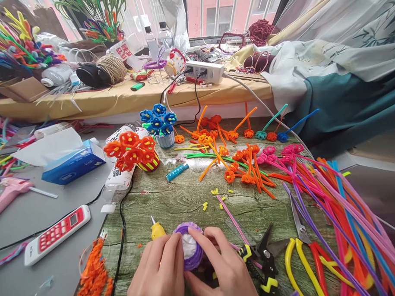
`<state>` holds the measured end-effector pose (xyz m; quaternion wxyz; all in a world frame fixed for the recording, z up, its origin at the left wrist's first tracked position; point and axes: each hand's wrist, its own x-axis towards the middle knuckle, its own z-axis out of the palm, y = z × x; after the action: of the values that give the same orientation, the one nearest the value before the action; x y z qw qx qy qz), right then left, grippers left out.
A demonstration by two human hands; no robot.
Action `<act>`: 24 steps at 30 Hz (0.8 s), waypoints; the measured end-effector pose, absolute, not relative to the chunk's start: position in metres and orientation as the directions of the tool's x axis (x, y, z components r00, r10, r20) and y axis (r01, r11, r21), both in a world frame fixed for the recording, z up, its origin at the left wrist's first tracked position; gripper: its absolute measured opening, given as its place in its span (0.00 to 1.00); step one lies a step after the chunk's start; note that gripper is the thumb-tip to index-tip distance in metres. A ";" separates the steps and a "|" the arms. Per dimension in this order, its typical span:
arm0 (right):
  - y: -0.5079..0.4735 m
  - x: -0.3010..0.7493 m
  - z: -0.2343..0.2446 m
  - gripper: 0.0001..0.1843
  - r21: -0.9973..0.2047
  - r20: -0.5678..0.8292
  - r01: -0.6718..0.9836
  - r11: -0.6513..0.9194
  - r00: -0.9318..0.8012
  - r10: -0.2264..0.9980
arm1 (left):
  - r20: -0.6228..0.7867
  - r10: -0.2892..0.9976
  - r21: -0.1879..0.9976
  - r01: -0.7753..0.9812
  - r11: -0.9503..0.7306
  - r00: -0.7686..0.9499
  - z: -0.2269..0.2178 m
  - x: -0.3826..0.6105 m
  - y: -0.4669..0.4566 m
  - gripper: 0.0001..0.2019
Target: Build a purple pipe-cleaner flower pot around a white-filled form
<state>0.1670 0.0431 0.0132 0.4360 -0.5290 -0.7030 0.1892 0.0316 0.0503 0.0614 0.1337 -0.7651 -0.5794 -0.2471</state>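
Between my two hands is a small round purple pot [197,256] that looks wrapped in fuzzy pipe cleaner, with white stuffing [189,245] inside its rim. My left hand [159,270] grips its left side, fingers bent against the rim. On the right, my right hand [223,268] has its index finger on the rim and its thumb low on the side. A yellow glue gun [157,230] with a metal tip pokes out behind my left hand. Black-and-yellow cutters [268,255] lie right of my right hand, beside scissors [302,233] and yellow-handled pliers [305,265].
Finished pots of orange flowers [133,150] and blue flowers [159,119] stand at the back left. Loose orange pipe-cleaner flowers [246,163] and bundled colourful stems [342,212] cover the right. A black cable [121,237], orange scraps [93,272] and a cordless phone [58,235] lie left.
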 end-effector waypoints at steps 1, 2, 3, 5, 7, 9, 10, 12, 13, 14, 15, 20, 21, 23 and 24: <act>0.045 0.169 0.013 0.24 -0.735 0.415 0.561 0.381 -0.071 0.907 | 0.536 0.820 0.086 0.954 -0.288 0.199 0.061 0.031 0.049 0.06; 0.047 0.171 0.013 0.23 -0.739 0.419 0.547 0.393 -0.083 0.904 | 0.538 0.820 0.086 0.956 -0.281 0.193 0.061 0.030 0.048 0.06; 0.050 0.172 0.013 0.21 -0.743 0.420 0.533 0.403 -0.096 0.902 | 0.538 0.822 0.082 0.959 -0.272 0.187 0.060 0.029 0.047 0.07; 0.053 0.172 0.014 0.20 -0.759 0.417 0.505 0.410 -0.106 0.903 | 0.530 0.828 0.074 0.964 -0.257 0.180 0.057 0.027 0.045 0.08; 0.055 0.168 0.015 0.20 -0.762 0.431 0.507 0.404 -0.070 0.900 | 0.520 0.835 0.073 0.965 -0.250 0.177 0.055 0.026 0.045 0.09; 0.055 0.164 0.018 0.22 -0.706 0.485 0.588 0.394 -0.003 0.874 | 0.515 0.838 0.077 0.963 -0.257 0.182 0.054 0.026 0.046 0.09; 0.056 0.162 0.020 0.23 -0.647 0.533 0.649 0.401 0.009 0.846 | 0.514 0.837 0.079 0.962 -0.263 0.187 0.054 0.026 0.046 0.09; 0.056 0.157 0.022 0.21 -0.508 0.629 0.755 0.415 -0.004 0.777 | 0.514 0.835 0.074 0.959 -0.273 0.198 0.054 0.025 0.048 0.09; 0.056 0.154 0.022 0.21 -0.453 0.661 0.791 0.411 -0.011 0.750 | 0.517 0.832 0.064 0.959 -0.275 0.204 0.054 0.023 0.048 0.10; 0.056 0.150 0.022 0.21 -0.424 0.679 0.816 0.393 -0.001 0.735 | 0.522 0.827 0.051 0.960 -0.276 0.210 0.054 0.021 0.048 0.10; 0.055 0.146 0.021 0.22 -0.421 0.684 0.833 0.358 0.032 0.729 | 0.531 0.820 0.035 0.960 -0.276 0.216 0.054 0.019 0.048 0.11; 0.045 0.136 0.016 0.25 -0.455 0.610 0.857 0.244 0.100 0.786 | 0.573 0.792 0.017 0.964 -0.266 0.209 0.052 0.016 0.047 0.07; 0.043 0.139 0.018 0.25 -0.462 0.575 0.849 0.258 0.065 0.816 | 0.573 0.796 0.028 0.966 -0.256 0.194 0.053 0.018 0.047 0.06; 0.042 0.150 0.022 0.24 -0.518 0.482 0.804 0.294 -0.009 0.876 | 0.569 0.806 0.056 0.970 -0.236 0.163 0.054 0.024 0.047 0.06; 0.043 0.158 0.025 0.21 -0.561 0.435 0.768 0.310 -0.045 0.899 | 0.567 0.810 0.068 0.971 -0.229 0.151 0.055 0.027 0.047 0.05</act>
<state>0.1575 0.0425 0.0254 0.3741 -0.5809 -0.7176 0.0880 0.0273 0.0473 0.0547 0.1591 -0.7418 -0.6001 -0.2536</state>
